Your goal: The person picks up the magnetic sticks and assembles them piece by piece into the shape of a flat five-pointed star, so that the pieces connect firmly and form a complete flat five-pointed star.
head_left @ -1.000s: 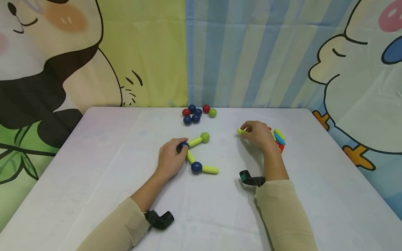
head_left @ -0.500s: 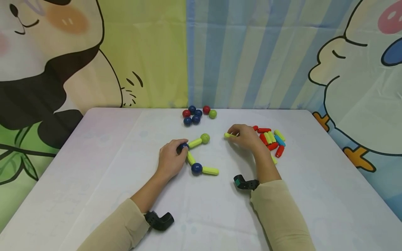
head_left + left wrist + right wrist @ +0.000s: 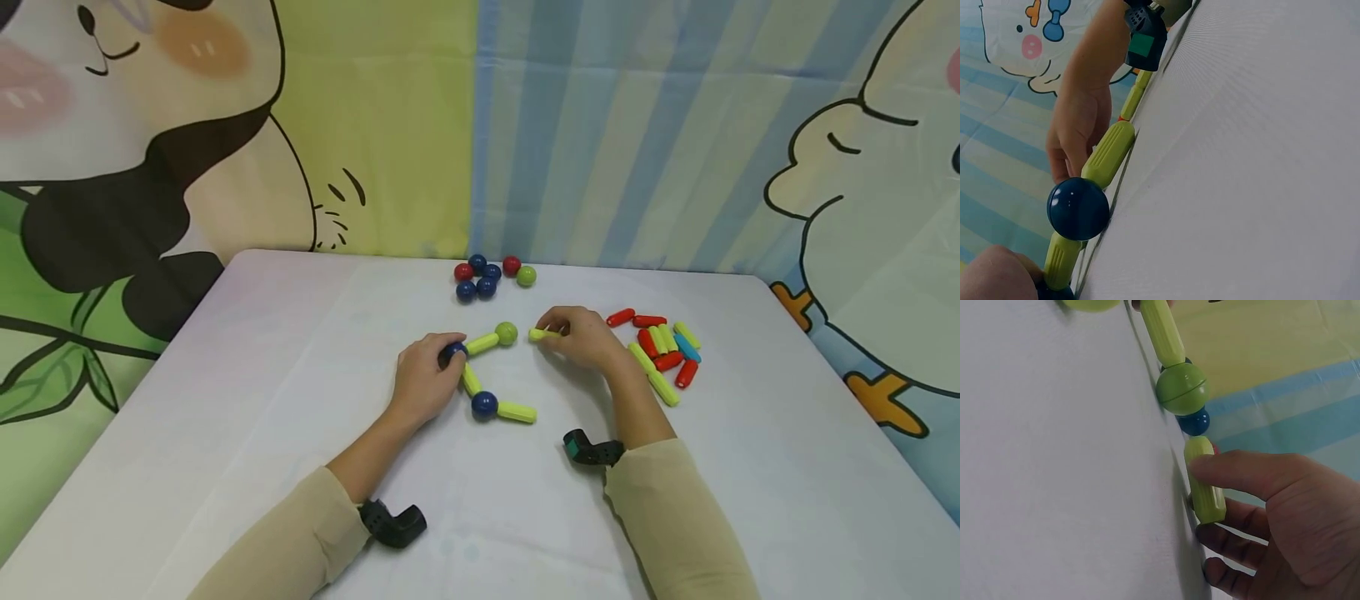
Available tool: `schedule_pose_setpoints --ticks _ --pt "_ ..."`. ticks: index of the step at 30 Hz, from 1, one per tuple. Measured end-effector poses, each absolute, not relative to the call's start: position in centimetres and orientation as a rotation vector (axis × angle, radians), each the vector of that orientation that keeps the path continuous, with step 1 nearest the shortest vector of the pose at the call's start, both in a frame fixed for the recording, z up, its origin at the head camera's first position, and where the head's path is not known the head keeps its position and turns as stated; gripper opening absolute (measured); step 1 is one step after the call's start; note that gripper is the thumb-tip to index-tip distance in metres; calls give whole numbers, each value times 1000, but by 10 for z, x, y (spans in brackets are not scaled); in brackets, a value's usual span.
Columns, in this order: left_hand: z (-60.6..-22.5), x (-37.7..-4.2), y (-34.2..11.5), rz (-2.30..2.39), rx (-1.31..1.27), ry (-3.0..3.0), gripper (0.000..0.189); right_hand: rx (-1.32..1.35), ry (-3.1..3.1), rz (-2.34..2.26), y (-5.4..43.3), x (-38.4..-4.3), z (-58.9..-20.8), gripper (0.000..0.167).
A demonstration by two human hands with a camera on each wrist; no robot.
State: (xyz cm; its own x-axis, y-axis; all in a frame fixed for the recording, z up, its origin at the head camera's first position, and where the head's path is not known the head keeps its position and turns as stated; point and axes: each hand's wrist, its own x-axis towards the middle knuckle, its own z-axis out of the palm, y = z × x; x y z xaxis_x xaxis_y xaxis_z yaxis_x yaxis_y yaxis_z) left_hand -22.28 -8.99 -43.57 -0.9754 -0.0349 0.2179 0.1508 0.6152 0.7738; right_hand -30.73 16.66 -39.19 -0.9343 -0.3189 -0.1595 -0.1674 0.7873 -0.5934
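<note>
My left hand (image 3: 427,379) grips a dark blue ball (image 3: 453,352) at the corner of a joined chain. From that ball a yellow-green stick (image 3: 482,343) leads to a green ball (image 3: 507,334). Another short stick (image 3: 471,380) runs to a second blue ball (image 3: 484,405), which carries one more yellow-green stick (image 3: 517,412). My right hand (image 3: 581,336) pinches a loose yellow-green stick (image 3: 1205,481) between thumb and fingers. In the right wrist view its tip points at the green ball (image 3: 1182,389), a small gap apart.
At the table's back lie loose balls: several blue (image 3: 486,287), two red (image 3: 512,266) and one green (image 3: 527,276). Right of my right hand is a pile of sticks, red (image 3: 686,373), yellow-green (image 3: 654,375) and blue (image 3: 687,348). A printed curtain (image 3: 615,125) hangs behind the white table (image 3: 225,417).
My right hand has moved left from the stick pile with the yellow-green stick, nearing the green ball. My left hand keeps its grip on the blue ball. The head view has shifted slightly.
</note>
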Motion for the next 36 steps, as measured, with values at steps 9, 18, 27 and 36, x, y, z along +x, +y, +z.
schedule_pose_setpoints --ticks 9,18,27,36 --pt "-436 -222 -89 -1275 -81 -2630 35 -477 2682 -933 159 -306 -394 24" --pt "-437 -222 -88 -1271 -80 -2627 34 -476 2680 -938 159 -307 -397 24" --pt "-434 -223 -87 -1276 -87 -2627 34 -475 2667 -948 164 -307 -395 26" --pt "-434 -221 -88 -1319 -55 -2611 30 -446 2609 -1027 162 -307 -394 30"
